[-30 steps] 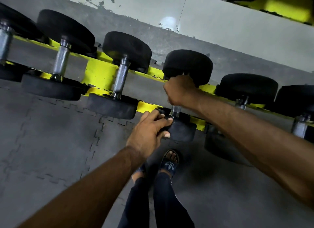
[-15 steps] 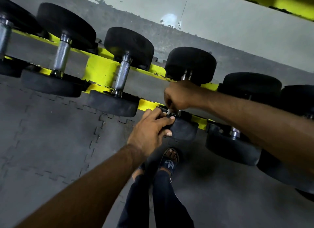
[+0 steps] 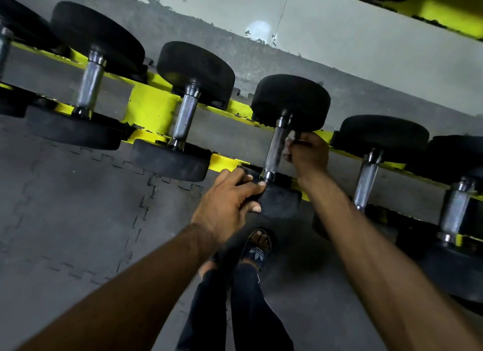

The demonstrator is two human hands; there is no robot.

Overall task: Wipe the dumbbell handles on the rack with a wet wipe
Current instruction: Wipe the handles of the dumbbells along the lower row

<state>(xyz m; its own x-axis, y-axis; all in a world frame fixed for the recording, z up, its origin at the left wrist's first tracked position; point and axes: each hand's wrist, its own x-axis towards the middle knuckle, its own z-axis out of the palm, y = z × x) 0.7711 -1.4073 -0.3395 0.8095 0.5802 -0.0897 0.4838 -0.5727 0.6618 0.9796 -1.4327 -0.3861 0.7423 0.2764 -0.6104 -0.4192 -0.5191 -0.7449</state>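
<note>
Several black dumbbells with knurled steel handles lie across a yellow rack [image 3: 150, 110]. My left hand [image 3: 227, 206] grips the near black head [image 3: 281, 201] of the middle dumbbell. The steel handle [image 3: 275, 148] of that dumbbell is bare and in plain sight. My right hand [image 3: 307, 154] sits just right of that handle with curled fingers, pinching a small pale wet wipe [image 3: 290, 135] that barely shows at its fingertips. I cannot tell whether the wipe touches the handle. More handles stand to the left [image 3: 185, 117] and to the right [image 3: 366, 178].
Dark interlocking floor mats [image 3: 78, 206] spread at the left. A grey wall [image 3: 366, 49] rises behind the rack. My legs and a sandalled foot [image 3: 257, 248] stand just below the rack. An upper yellow shelf edge [image 3: 444, 13] runs across the top right.
My right hand slid down the middle handle, then came off it to its right side, leaving the handle bare. My left hand stayed on the near head. The view shifted slightly.
</note>
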